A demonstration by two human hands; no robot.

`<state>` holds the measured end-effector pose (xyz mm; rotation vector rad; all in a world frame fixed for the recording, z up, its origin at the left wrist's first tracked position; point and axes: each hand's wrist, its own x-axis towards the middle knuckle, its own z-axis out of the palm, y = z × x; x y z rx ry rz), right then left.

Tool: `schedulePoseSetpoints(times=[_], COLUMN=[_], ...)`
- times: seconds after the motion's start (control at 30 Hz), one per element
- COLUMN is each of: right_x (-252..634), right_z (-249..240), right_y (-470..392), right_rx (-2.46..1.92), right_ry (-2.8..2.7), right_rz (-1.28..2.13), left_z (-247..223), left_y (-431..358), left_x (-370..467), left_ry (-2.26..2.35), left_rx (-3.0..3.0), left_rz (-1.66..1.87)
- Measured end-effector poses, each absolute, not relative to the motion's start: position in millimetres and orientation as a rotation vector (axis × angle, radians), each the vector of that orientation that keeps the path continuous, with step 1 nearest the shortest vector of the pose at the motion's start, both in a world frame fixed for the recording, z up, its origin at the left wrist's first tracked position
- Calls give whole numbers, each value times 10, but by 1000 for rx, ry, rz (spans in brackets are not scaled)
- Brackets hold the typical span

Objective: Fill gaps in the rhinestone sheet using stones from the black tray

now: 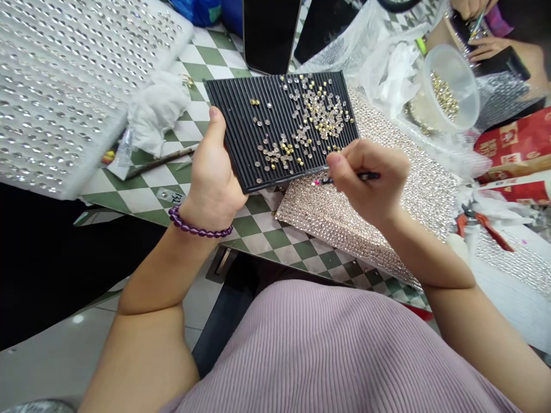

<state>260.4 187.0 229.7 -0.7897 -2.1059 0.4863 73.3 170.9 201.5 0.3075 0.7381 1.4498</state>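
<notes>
My left hand point(215, 175) holds a black ridged tray point(241, 123) by its left side, the thumb on its edge and the other fingers hidden beneath. Loose clear and gold rhinestones point(325, 115) lie scattered on the tray, most thickly toward its right side. My right hand point(365, 178) is closed around a dark pen-like tool point(368, 176) at the tray's lower right corner. The tool's pink tip point(317, 182) is just below the tray's edge, over a sheet covered in sparkling stones point(344, 212).
A white panel with rows of stones point(77, 80) fills the upper left. A phone point(271, 34) is behind the tray. At right are a clear tub of stones point(467, 86), red-handled pliers point(491, 229) and a red packet point(516, 149). Another person's hands point(486, 46) work at upper right.
</notes>
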Motion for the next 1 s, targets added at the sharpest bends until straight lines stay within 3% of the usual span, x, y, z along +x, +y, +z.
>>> schedulePoseSetpoints(times=[0.2,1.0], right_x=[2594,2548], right_z=[2207,2131], right_y=[1750,1776], right_rx=[-735,-781], right_ry=[-2363,-2407], right_rz=[541,555], left_z=[2033,2030], left_y=[1709,1717], left_x=[731,724], left_ry=[743,716], left_rx=[280,267], left_rz=[1456,1455])
